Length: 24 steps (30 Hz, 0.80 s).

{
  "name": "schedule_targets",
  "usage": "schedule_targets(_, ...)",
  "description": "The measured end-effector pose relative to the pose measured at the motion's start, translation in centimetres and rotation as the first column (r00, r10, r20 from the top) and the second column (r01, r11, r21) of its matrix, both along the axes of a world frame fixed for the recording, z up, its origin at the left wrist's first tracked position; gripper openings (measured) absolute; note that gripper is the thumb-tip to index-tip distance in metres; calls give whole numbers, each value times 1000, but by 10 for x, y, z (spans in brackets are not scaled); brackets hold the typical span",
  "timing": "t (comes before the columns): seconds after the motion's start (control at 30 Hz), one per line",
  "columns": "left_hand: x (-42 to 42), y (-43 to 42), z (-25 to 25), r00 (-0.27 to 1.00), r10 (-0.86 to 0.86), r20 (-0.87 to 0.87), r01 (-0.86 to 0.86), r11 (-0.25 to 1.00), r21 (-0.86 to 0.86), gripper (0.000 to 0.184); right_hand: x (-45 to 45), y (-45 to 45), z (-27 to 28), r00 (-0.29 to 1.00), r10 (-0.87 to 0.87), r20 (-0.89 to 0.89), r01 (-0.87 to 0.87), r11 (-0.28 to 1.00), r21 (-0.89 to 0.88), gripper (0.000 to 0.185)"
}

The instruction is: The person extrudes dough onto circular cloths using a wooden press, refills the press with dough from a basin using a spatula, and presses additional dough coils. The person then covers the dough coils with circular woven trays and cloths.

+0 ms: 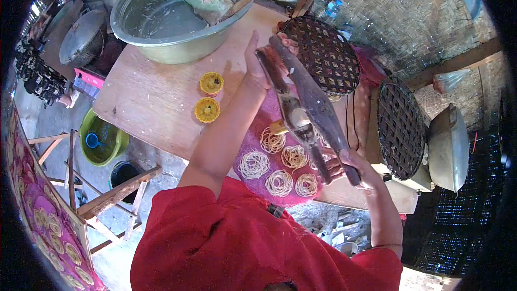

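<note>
A dark wooden press (315,108) with two long arms is held slantwise above the table. My left hand (258,64) grips its upper end, fingers partly behind the wood. At the lower end, my right hand (358,170) is closed round the handles. Pale dough shows in the middle of the press, near a yellow piece (278,127). Beneath it, several coiled noodle nests (253,165) lie on a pink round mat (258,186). Two yellow fluted moulds (207,110) stand on the table left of my left forearm.
A large green basin (177,48) with dough and a pink-handled tool stands at the table's back. Woven dark trays (321,56) lie at the right, beside a metal pot (449,148). A green tub (105,151) and wooden frame (121,191) are at lower left. A person (40,75) is far left.
</note>
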<state>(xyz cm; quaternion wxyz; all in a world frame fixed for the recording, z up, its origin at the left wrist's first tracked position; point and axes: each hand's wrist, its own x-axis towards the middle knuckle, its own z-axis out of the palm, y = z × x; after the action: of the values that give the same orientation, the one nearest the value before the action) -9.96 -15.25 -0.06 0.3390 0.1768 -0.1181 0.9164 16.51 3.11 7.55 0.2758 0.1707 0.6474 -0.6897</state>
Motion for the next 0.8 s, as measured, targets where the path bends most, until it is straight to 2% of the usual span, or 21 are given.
schedule_targets(0.03,2,-4,-1,1000,-1,-2,1,1000,-5,54,0,-3,-4,1000,-3,5,3,1000,-26,63)
schedule_targets(0.13,19,-8,-7,988,76,136,-58,989,-133,56,7,-4,6,998,66,-1,-66,997,-48,67)
schedule_targets(0.23,30,10,-22,984,41,174,-25,995,-94,55,11,2,10,994,104,36,-102,994,-47,72)
schedule_targets(0.3,25,17,-31,981,24,191,-5,995,-102,54,12,8,0,997,69,21,-70,996,63,66)
schedule_targets(0.33,19,21,-36,986,-20,165,32,997,-65,53,13,17,-18,999,44,28,-45,998,39,57)
schedule_targets(0.37,12,25,-40,989,-64,134,68,997,-29,52,12,20,-32,999,45,26,-46,998,46,57)
schedule_targets(0.43,-1,24,-38,993,-72,99,75,997,-34,50,9,19,-52,998,-32,-61,36,998,60,50)
schedule_targets(0.5,-9,18,-22,996,-90,-3,89,992,-90,49,1,17,-51,999,-9,-52,11,999,53,51)
schedule_targets(0.57,-15,19,5,997,-73,9,73,987,-140,44,-6,9,-32,998,-59,-16,55,985,-161,59)
schedule_targets(0.6,-17,23,11,998,-56,29,60,980,-189,39,-9,13,-26,1000,-25,8,26,980,-195,67)
schedule_targets(0.7,-21,38,9,999,15,-29,-19,988,-151,36,-19,23,-3,1000,5,30,-3,996,-84,68)
schedule_targets(0.8,-30,55,-15,997,48,54,-43,994,-101,35,-32,36,-4,998,-32,55,30,999,42,63)
